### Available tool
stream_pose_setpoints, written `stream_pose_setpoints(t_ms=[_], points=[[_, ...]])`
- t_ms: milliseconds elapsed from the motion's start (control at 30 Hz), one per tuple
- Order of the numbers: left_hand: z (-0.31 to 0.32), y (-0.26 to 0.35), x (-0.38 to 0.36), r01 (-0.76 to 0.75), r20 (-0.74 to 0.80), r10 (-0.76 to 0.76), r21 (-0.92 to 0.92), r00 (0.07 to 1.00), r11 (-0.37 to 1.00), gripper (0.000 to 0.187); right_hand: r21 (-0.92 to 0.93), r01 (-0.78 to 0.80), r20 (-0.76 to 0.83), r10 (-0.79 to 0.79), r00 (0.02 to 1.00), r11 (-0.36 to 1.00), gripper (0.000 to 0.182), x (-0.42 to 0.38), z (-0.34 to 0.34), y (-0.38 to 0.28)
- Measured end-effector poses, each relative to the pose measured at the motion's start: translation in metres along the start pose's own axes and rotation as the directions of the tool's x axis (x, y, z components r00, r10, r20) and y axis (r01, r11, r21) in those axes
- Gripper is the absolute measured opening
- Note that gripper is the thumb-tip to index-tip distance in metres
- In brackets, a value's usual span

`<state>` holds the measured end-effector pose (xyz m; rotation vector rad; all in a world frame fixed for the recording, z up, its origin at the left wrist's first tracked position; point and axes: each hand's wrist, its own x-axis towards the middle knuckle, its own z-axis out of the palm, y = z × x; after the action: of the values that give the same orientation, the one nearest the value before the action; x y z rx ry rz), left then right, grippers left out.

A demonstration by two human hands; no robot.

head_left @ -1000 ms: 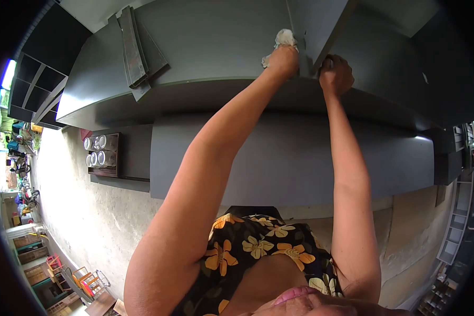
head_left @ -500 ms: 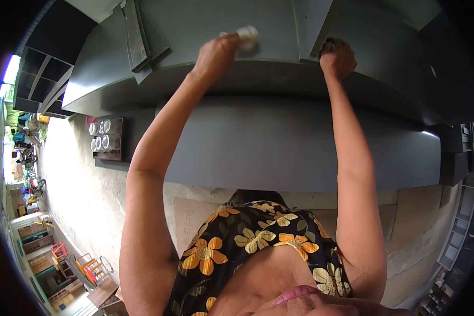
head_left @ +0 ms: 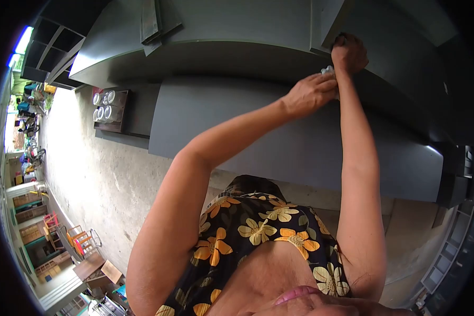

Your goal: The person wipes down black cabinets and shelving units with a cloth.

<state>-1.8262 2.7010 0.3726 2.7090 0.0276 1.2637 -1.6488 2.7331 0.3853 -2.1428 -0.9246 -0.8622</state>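
My left hand (head_left: 312,94) is closed on a crumpled white cloth (head_left: 327,70), most of it hidden by the fingers. It is at the underside of the long grey board (head_left: 237,31), right beside my right wrist. My right hand (head_left: 349,55) is closed at the lower end of an upright grey panel (head_left: 332,23) that stands on this board. Its fingertips are partly hidden there, against something dark. Below both hands lies another wide grey board (head_left: 237,129).
Loose dark strips (head_left: 150,23) lie on the upper board at left. A dark crate (head_left: 120,113) of glass jars (head_left: 106,113) stands further left, above the concrete floor (head_left: 126,184). Chairs (head_left: 79,239) and wooden furniture are at the far left, and a grey rack (head_left: 447,247) at right.
My left hand has moved from the upper board's surface, right and down to beside my right wrist, with the cloth still in it. My right hand stays at the panel. The view has shifted slightly.
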Motion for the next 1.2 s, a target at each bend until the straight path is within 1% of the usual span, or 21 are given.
stream_pose_setpoints(t_ms=[100, 167, 233, 267, 300, 333, 367, 433, 533, 567, 600, 667, 700, 733, 767, 800, 867, 967, 1033, 1100, 1200], points=[[-0.010, -0.056, -0.022, 0.000, 0.151, -0.020, 0.131, 0.988, 0.991, 0.020, 0.023, 0.033, -0.035, -0.032, 0.999, 0.999, 0.017, -0.001, 0.002, 0.002], [-0.048, -0.096, -0.046, -0.047, 0.240, -0.037, 0.335, 0.970, 0.941, 0.020, 0.022, 0.046, 0.018, -0.047, 0.999, 0.999, 0.021, 0.000, 0.001, 0.005], [-0.105, -0.119, -0.081, 0.023, 0.286, -0.187, 0.491, 0.940, 0.871, 0.024, 0.029, 0.048, 0.058, -0.050, 0.997, 0.998, 0.023, 0.001, -0.001, 0.004], [-0.135, -0.134, -0.106, 0.092, 0.202, -0.286, 0.647, 0.937, 0.757, 0.025, 0.035, 0.039, 0.070, -0.042, 0.997, 0.999, 0.023, 0.001, -0.003, 0.003], [-0.156, -0.167, -0.147, 0.302, 0.015, -0.566, 0.833, 0.824, 0.463, 0.026, 0.040, 0.026, 0.082, -0.029, 0.996, 0.999, 0.023, 0.000, -0.005, 0.003], [-0.196, -0.173, -0.157, 0.354, -0.104, -0.648, 0.896, 0.755, 0.269, 0.024, 0.037, 0.033, 0.059, -0.035, 0.998, 0.999, 0.022, -0.001, -0.005, 0.003], [-0.232, -0.185, -0.187, 0.474, -0.220, -0.566, 0.807, 0.795, 0.352, 0.021, 0.031, 0.047, 0.038, -0.048, 0.998, 0.998, 0.020, -0.001, -0.004, 0.004], [-0.266, -0.182, -0.211, 0.645, -0.487, -0.463, 0.710, 0.740, 0.284, 0.019, 0.018, 0.062, 0.026, -0.063, 0.998, 0.998, 0.018, 0.001, -0.007, 0.001], [-0.239, -0.129, -0.165, 0.516, -0.390, -0.354, 0.747, 0.850, 0.418, 0.019, 0.005, 0.061, 0.067, -0.061, 0.996, 0.998, 0.019, 0.000, -0.013, -0.004], [-0.206, -0.122, -0.164, 0.445, -0.266, -0.549, 0.867, 0.793, 0.223, 0.018, 0.008, 0.066, 0.076, -0.067, 0.995, 0.998, 0.020, 0.000, -0.011, -0.003], [-0.170, -0.104, -0.152, 0.379, -0.193, -0.497, 0.873, 0.846, 0.306, 0.018, 0.009, 0.072, 0.082, -0.072, 0.994, 0.997, 0.020, 0.002, -0.010, 0.000], [-0.089, -0.065, -0.134, 0.478, -0.108, -0.511, 0.554, 0.853, 0.681, 0.029, 0.162, 0.065, 0.105, -0.083, 0.991, 0.985, 0.023, 0.002, -0.008, 0.005], [-0.049, -0.041, -0.127, 0.476, -0.034, -0.507, 0.402, 0.861, 0.782, 0.033, 0.238, 0.063, 0.118, -0.093, 0.989, 0.969, 0.025, 0.000, -0.008, 0.009], [-0.007, -0.022, -0.122, 0.393, 0.025, -0.442, 0.413, 0.897, 0.821, 0.032, 0.332, 0.125, 0.046, -0.148, 0.988, 0.935, 0.026, -0.006, -0.006, 0.016], [0.035, -0.004, -0.119, 0.491, 0.105, -0.524, 0.236, 0.845, 0.839, 0.031, 0.422, 0.191, -0.031, -0.197, 0.980, 0.886, 0.027, -0.012, -0.008, 0.020], [0.072, 0.008, -0.120, 0.499, 0.166, -0.510, 0.102, 0.844, 0.860, 0.031, 0.473, 0.191, 0.004, -0.219, 0.976, 0.860, 0.026, -0.021, -0.029, 0.015], [0.143, 0.030, -0.130, 0.624, 0.272, -0.626, 0.103, 0.731, 0.774, 0.032, 0.568, 0.183, 0.071, -0.269, 0.961, 0.803, 0.024, -0.052, -0.072, 0.011], [0.126, 0.029, -0.128, 0.422, 0.186, -0.455, 0.191, 0.871, 0.886, 0.033, 0.622, 0.057, 0.302, -0.306, 0.903, 0.781, 0.025, -0.117, -0.115, 0.031], [0.107, 0.007, -0.142, 0.487, 0.155, -0.509, 0.161, 0.846, 0.858, 0.035, 0.607, -0.014, 0.399, -0.290, 0.870, 0.795, 0.025, -0.176, -0.116, 0.080], [0.083, -0.029, -0.168, 0.513, 0.157, -0.542, 0.191, 0.826, 0.837, 0.036, 0.574, -0.328, 0.572, -0.081, 0.816, 0.751, 0.025, -0.233, -0.135, 0.114], [0.014, -0.093, -0.216, 0.553, 0.033, -0.581, 0.269, 0.813, 0.789, 0.032, 0.377, -0.396, 0.599, 0.105, 0.793, 0.837, 0.027, -0.287, -0.175, 0.135]])
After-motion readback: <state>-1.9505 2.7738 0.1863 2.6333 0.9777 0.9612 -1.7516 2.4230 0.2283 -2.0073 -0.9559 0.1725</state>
